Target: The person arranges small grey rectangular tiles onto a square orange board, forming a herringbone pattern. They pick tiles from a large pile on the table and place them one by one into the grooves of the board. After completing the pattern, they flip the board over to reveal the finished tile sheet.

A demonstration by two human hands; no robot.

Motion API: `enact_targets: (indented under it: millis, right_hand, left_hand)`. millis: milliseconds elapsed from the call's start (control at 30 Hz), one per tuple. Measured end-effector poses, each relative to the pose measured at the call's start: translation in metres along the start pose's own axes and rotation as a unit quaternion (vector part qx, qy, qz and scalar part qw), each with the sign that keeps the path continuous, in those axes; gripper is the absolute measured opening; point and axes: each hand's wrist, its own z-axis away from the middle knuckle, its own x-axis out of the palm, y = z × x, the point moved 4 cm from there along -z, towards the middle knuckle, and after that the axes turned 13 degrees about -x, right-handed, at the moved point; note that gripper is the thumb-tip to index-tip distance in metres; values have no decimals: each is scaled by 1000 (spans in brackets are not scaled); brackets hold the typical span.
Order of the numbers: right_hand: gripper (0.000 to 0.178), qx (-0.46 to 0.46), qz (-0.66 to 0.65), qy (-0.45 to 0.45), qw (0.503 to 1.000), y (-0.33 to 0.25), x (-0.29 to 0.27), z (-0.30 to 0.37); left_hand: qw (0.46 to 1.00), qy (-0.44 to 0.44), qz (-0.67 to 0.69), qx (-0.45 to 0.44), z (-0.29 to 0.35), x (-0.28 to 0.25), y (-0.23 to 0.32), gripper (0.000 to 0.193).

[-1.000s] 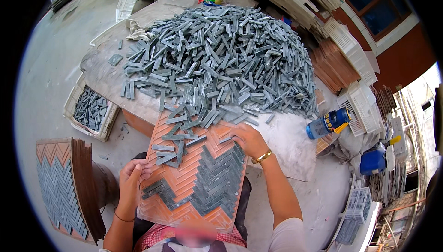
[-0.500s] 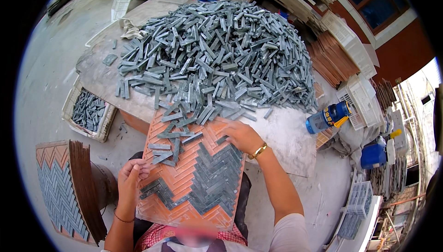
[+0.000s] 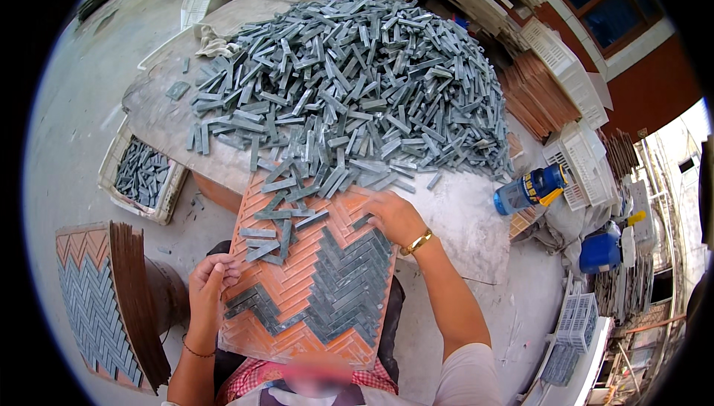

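Note:
An orange grooved tray (image 3: 256, 343) rests over my lap, its far end against the table. Dark grey-green stone strips (image 3: 349, 276) fill its right half in a herringbone pattern, with a smaller patch at lower left. Between the fingers and thumb of my right hand (image 3: 396, 218) is a short stone strip (image 3: 361, 221), down on the tray's upper right, just above the laid pattern. My left hand (image 3: 212, 275) is at the tray's left edge, fingers curled against the thumb; what they hold, if anything, is hidden. Several loose strips (image 3: 281, 229) lie on the tray's upper left.
A big heap of stone strips (image 3: 357, 86) covers the table (image 3: 461, 239). At left are a white basket of strips (image 3: 119, 152) and a stack of trays (image 3: 93, 309) topped with a filled one. A blue bottle (image 3: 526, 192) stands at the table's right side.
Almost nothing differs. My right hand has shifted very slightly at the stone strip on the tray; my left hand stays at the tray's edge.

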Motion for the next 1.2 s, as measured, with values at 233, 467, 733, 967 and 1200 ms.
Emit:
enact_targets:
  millis: [233, 467, 733, 967, 1200]
  right_hand:
    - [33, -48, -13, 36, 998, -17, -6, -13]
    - [37, -94, -39, 87, 991, -48, 11, -43]
    - [14, -62, -98, 82, 990, -30, 0, -25]
    - [10, 29, -174, 12, 984, 2, -8, 4]
    - [13, 10, -71, 90, 993, -5, 3, 7]
  left_hand:
    - [1000, 1, -25, -3, 2, 9, 0, 23]
    - [980, -52, -171, 93, 6, 52, 4, 21]
    - [948, -85, -274, 138, 18, 78, 3, 18]
    - [955, -109, -257, 98, 19, 87, -16, 17]
    - [898, -117, -388, 172, 12, 110, -16, 14]
